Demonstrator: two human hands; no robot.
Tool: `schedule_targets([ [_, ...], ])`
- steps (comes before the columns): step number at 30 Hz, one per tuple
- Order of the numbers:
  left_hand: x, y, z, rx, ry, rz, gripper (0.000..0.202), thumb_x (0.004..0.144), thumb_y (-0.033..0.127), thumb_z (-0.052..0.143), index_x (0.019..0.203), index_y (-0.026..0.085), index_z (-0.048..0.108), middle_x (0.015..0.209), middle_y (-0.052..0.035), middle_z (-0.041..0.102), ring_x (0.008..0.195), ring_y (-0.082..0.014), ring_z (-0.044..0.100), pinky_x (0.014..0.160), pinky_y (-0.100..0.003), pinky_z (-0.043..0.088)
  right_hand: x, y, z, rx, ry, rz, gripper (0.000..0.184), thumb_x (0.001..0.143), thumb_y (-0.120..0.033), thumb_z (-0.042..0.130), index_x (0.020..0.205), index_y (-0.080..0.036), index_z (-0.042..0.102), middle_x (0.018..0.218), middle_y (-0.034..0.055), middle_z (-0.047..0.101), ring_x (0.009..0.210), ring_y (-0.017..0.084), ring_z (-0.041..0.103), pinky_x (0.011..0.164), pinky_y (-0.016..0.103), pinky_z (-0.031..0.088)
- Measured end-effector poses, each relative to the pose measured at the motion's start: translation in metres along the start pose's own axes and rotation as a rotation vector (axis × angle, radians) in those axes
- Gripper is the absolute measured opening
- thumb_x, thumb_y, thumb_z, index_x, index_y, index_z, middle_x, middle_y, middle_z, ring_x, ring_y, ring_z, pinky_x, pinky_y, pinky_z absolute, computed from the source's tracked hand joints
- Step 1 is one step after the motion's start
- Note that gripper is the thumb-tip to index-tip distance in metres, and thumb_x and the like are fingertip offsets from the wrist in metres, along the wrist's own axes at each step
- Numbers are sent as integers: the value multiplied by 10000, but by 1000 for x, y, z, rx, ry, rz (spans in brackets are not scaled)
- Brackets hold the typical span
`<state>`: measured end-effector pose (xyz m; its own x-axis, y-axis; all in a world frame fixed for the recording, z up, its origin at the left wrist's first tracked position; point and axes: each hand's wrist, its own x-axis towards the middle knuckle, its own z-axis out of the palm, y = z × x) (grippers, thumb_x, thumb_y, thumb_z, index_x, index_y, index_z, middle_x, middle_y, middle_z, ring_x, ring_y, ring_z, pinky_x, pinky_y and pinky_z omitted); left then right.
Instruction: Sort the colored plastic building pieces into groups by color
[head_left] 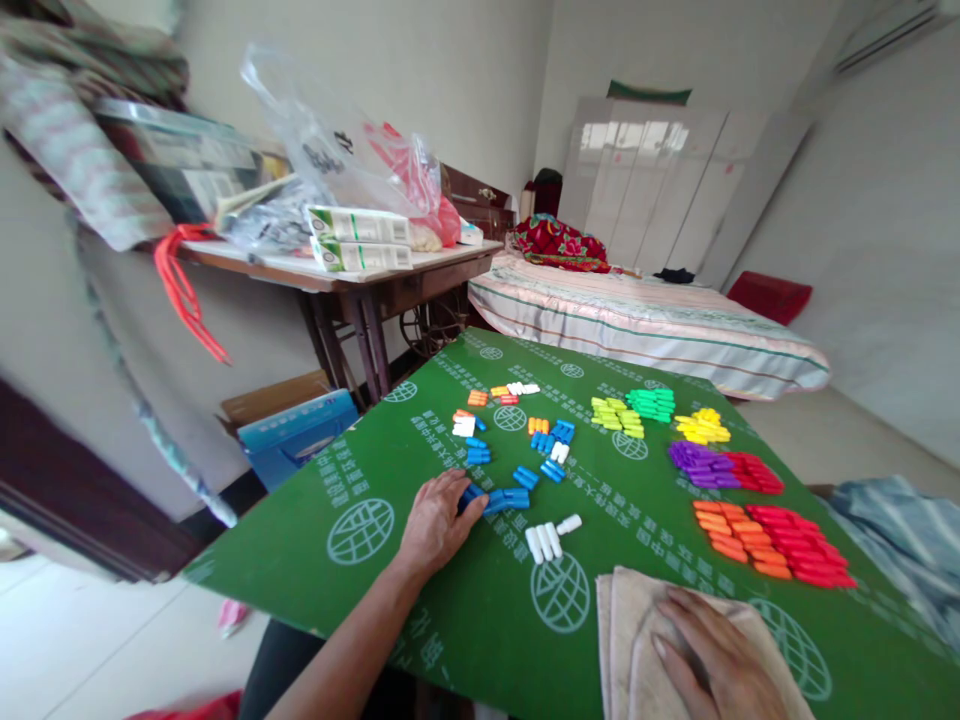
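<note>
My left hand (435,522) rests on the green board (375,560), fingers curled over a blue block (471,495) at the end of a short row of blue blocks (507,498). My right hand (716,655) lies flat, fingers stretched out, on a folded beige cloth (626,630) at the board's near edge. Loose white blocks (546,538), blue blocks (555,440) and orange blocks (538,425) are scattered across the middle. Sorted piles sit to the right: lime (616,415), green (651,403), yellow (702,426), purple (697,465), red (795,545) and orange (724,530).
A wooden table (420,268) behind the board carries boxes and plastic bags. A blue box (296,435) stands on the floor to the left. A bed (637,320) with striped cover lies beyond, and white wardrobes (645,185) stand at the back.
</note>
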<state>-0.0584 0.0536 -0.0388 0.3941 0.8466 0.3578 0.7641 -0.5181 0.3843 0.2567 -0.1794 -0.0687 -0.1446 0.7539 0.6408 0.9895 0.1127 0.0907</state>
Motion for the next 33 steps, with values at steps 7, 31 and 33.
schedule_targets([
  [7,1,2,-1,8,3,10,476,863,543,420,1045,170,653,1199,-129,636,1184,-264,543,1024,-456,417,5,-1,-7,90,-60,76,336,876,-443,504,1006,-191,684,1051,80,712,932,240,684,784,352,576],
  [31,9,-10,1,17,55,75,549,825,635,399,998,192,673,1158,-114,668,1126,-262,592,983,-422,472,151,-113,24,345,-623,437,384,837,-329,572,1159,-125,619,1353,144,516,1369,307,307,1096,449,306],
  [33,10,-11,1,21,56,80,566,821,647,387,997,192,674,1158,-117,668,1123,-267,594,980,-428,474,148,-113,24,363,-580,403,373,836,-366,585,1113,-121,631,1309,151,548,1360,308,323,1098,461,299],
])
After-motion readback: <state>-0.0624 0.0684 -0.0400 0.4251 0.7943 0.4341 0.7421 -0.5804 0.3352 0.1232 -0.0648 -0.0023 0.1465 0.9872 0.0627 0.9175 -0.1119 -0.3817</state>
